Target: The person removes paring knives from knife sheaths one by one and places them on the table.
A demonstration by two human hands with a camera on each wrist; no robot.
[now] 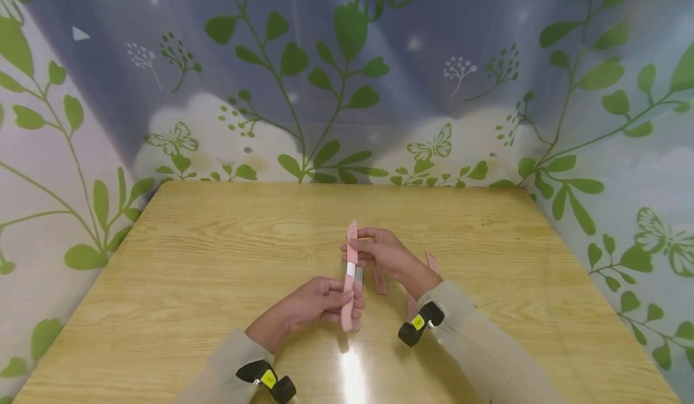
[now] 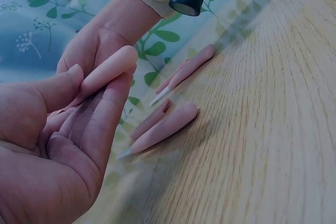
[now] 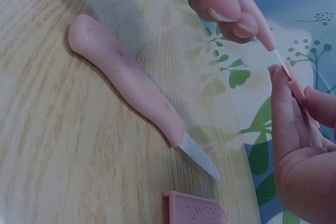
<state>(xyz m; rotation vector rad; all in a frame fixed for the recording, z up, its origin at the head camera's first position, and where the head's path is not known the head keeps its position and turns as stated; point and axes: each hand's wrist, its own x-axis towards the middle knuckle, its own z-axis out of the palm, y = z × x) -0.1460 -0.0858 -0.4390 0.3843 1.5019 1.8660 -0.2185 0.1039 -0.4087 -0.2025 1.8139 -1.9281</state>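
Note:
A small pink-handled paring knife (image 1: 347,307) is held upright in the head view, over the middle of the wooden table. My left hand (image 1: 320,298) grips its handle between thumb and fingers. Above it, my right hand (image 1: 385,252) pinches a pink blade cover (image 1: 352,241) that sits over the tip end of the blade. A stretch of pale blade (image 3: 282,60) shows between handle and cover in the right wrist view. On the table under the hands lies a second pink knife (image 3: 126,82), its blade bare, beside a loose pink cover (image 3: 195,209).
Farther right, partly behind my right forearm, lie another bare knife (image 2: 194,69) and its cover (image 1: 432,262). The wooden table (image 1: 217,241) ends at a leaf-printed cloth (image 1: 461,151) at the back and sides. Each wrist wears a black strapped camera.

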